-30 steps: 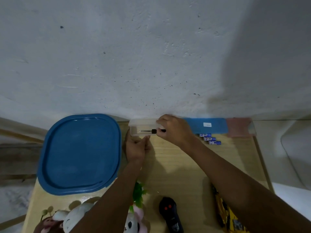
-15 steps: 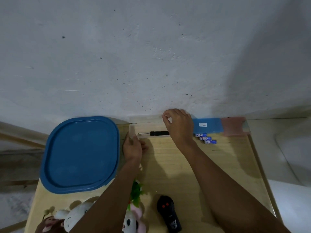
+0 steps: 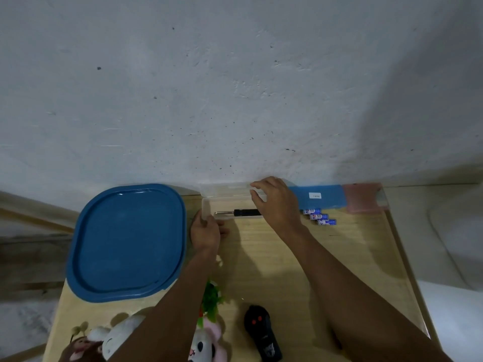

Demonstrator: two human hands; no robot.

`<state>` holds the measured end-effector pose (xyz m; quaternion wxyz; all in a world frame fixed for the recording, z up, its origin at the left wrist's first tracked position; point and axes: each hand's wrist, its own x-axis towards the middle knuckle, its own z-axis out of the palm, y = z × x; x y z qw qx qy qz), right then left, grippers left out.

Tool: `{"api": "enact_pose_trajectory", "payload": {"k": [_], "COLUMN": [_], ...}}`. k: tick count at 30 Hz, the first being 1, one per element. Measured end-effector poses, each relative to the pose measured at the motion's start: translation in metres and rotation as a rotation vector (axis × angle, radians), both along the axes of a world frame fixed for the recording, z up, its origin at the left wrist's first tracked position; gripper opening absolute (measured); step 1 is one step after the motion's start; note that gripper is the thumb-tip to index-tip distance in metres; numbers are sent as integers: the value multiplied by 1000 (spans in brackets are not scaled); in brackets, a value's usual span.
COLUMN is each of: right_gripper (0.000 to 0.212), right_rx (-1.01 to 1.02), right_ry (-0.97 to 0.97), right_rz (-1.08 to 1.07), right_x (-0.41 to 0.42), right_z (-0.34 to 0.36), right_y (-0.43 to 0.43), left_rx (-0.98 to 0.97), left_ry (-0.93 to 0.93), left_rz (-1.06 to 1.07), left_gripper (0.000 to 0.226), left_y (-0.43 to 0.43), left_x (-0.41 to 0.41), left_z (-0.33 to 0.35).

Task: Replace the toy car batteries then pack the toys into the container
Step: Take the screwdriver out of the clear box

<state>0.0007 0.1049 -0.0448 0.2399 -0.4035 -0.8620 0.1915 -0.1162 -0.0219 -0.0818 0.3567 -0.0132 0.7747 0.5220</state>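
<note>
Wooden table (image 3: 274, 257) against a wall: left hand (image 3: 205, 232) pinches the clear case (image 3: 209, 209) end; screwdriver (image 3: 241, 212) lies lengthwise left-right inside, seemingly; right hand (image 3: 278, 202), fingers curled on the lid, is nearer its handle.

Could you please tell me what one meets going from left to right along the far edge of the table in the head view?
Blue lid → left hand → screwdriver in the clear case → right hand → three batteries → pink block.
</note>
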Motion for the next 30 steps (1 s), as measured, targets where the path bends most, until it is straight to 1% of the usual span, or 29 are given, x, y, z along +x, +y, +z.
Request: {"api": "enact_pose_trajectory", "payload": {"k": [4,6,9,11,15,20,22,24,27,30], "right_gripper": [14,17,28,30,31,27,25,26,29,29], "right_rx": [28,-76,-232,-282,-343,-303,-237,-159,-107,-106], "right_ry": [-27,-149,-425,-505,-601,-679,-711,-713,-654,-535], "right_rz": [73,135,193,193,225,344,393,398,373,291], "right_x": [1,1,-4,-9,-18,-22,-20,-17,-11,3], "right_z": [0,1,-2,-3,-6,-4,-6,-8,-7,2], "right_y": [-8,-10,-6,0,8,10,9,7,3,-1], "left_rx": [27,19,6,-7,-30,-29,-37,-43,-51,-63], "left_ry": [2,11,14,13,14,13,9,6,-10,-20], "left_rz": [1,-4,3,6,-11,-4,0,2,-5,-32], "left_gripper": [30,31,31,30,30,30,30,31,30,32], "left_y": [0,-1,1,2,0,2,2,2,2,2], "left_x": [0,0,1,1,0,0,0,0,-1,-2], "left_z": [2,2,2,1,-1,-1,0,0,4,8]}}
